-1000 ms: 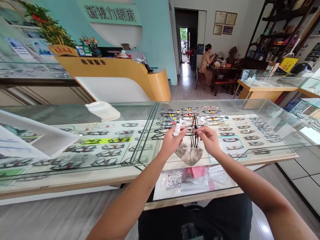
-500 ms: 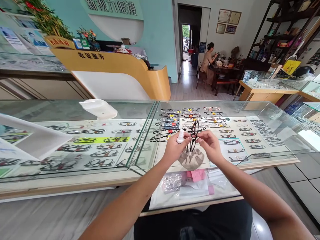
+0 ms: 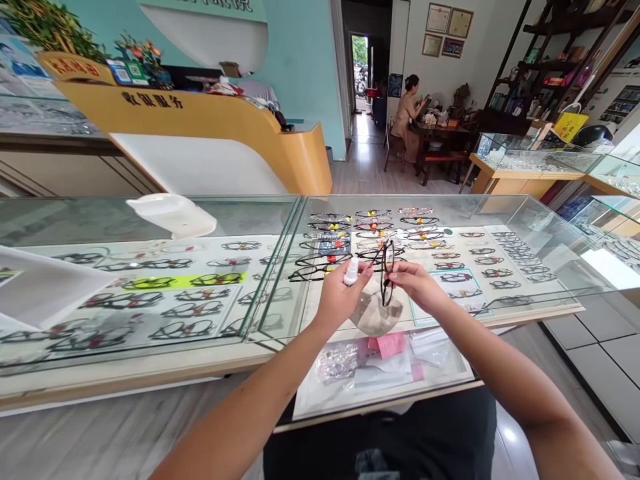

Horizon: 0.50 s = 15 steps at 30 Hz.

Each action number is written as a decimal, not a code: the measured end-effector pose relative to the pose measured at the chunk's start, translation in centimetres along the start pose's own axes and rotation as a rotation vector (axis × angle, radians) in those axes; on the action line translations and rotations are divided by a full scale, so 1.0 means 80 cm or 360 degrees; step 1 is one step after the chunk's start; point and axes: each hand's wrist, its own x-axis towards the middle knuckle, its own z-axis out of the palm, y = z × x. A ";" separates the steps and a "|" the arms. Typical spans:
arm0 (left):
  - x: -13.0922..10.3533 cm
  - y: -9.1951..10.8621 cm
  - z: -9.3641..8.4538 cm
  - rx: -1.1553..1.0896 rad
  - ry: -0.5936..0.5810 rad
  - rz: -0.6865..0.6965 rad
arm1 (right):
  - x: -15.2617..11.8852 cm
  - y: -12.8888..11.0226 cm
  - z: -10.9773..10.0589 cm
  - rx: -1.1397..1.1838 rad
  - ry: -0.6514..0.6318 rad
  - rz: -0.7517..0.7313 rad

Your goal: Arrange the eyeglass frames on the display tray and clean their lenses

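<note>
My left hand (image 3: 336,293) is closed around a small white spray bottle (image 3: 352,270), its nozzle pointing up. My right hand (image 3: 417,285) pinches a pair of black-framed glasses (image 3: 387,273), held upright and edge-on between the two hands. A tiny red item shows at the left fingertips, too small to make out. Below the hands, a beige cloth (image 3: 377,313) lies on the glass counter. Rows of glasses (image 3: 323,260) are spread under and beyond my hands.
A white scoop-shaped tray (image 3: 173,215) and a white folded card (image 3: 45,287) stand on the left glass case. Plastic packets and pink paper (image 3: 387,345) lie near my body. A seated person (image 3: 407,120) is at a far table.
The view has shifted slightly to the right. My left fingers have come away from the glasses, leaving a gap, while my right hand keeps hold of them.
</note>
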 end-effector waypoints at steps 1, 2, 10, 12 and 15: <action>0.000 -0.001 -0.001 0.0066 0.0023 0.0048 | 0.001 -0.004 -0.005 -0.0027 -0.0039 0.0022; 0.001 -0.003 -0.003 0.0138 0.0044 0.0111 | 0.002 -0.009 -0.011 -0.0062 -0.0081 0.0036; 0.005 -0.013 -0.015 0.0675 0.0183 0.0817 | 0.007 -0.046 -0.067 -0.0368 -0.0436 0.0141; 0.005 -0.015 -0.015 0.0747 0.0207 0.0907 | 0.006 -0.050 -0.074 -0.0423 -0.0468 0.0150; 0.008 -0.020 -0.016 0.0797 0.0223 0.0909 | 0.006 -0.050 -0.074 -0.0363 -0.0361 0.0071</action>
